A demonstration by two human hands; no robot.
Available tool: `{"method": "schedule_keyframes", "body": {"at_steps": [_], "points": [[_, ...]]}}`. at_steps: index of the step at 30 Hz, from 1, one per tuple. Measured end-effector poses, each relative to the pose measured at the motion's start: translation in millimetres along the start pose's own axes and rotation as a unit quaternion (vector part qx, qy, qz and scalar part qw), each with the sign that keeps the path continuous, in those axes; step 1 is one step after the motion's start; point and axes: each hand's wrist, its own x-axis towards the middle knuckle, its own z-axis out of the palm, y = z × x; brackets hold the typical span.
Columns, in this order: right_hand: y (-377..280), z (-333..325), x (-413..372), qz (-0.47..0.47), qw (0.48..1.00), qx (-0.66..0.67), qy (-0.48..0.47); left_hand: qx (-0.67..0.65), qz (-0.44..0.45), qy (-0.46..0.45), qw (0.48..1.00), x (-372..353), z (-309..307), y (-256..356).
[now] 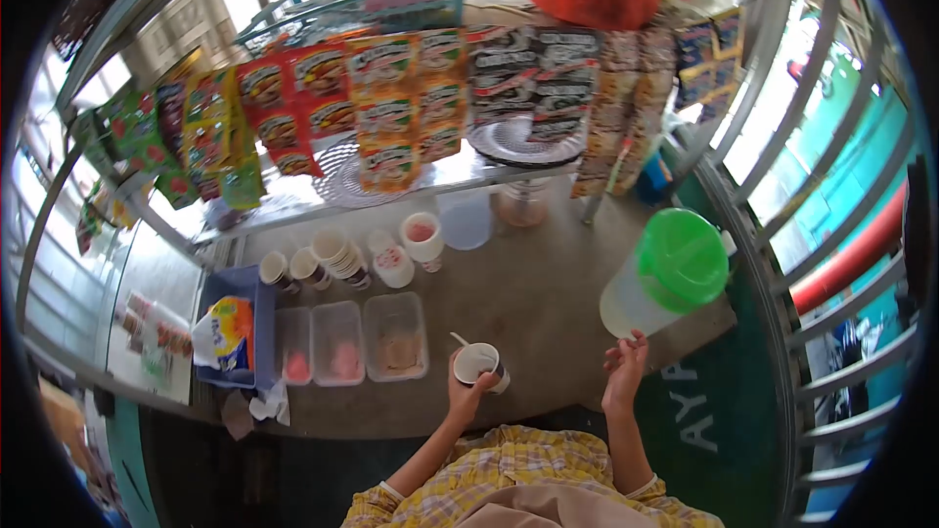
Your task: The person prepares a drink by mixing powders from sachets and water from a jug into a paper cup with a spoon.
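Fingers of the left hand (464,392) wrap a white cup (477,362) on the counter (548,303) — a stirrer (458,339) juts out toward ten o'clock. Right hand (624,364), at three o'clock of the cup, is loosely spread, its fingertips just beneath the green-lidded pitcher (675,264).

Paper cup (479,364): white inside, dark-banded, upright, held near the counter's (548,303) front edge; thin white spoon (458,338) leaned out. Translucent pitcher (631,308), green lid, stood upright to its right.
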Motion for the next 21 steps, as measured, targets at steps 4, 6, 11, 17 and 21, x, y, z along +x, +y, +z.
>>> {"method": "schedule_keyframes", "body": {"at_steps": [4, 6, 11, 17, 21], "points": [[-18, -34, 27, -0.074, 0.986, -0.011, 0.151, -0.002, 0.016, 0.0, 1.0, 0, 5, -3], [-28, -53, 49, -0.125, 0.976, -0.031, 0.174, -0.021, 0.029, 0.009, 0.999, -4, 3, -4], [-67, -72, 104, -0.171, 0.973, -0.077, 0.134, 0.05, 0.124, -0.007, 0.991, -29, -8, -7], [-96, -73, 187, -0.263, 0.944, -0.196, -0.021, 0.012, 0.088, 0.016, 0.996, -52, -16, -7], [-120, -51, 205, -0.056, 0.917, 0.06, -0.391, 0.021, 0.105, 0.031, 0.994, -65, -29, 5]]}}
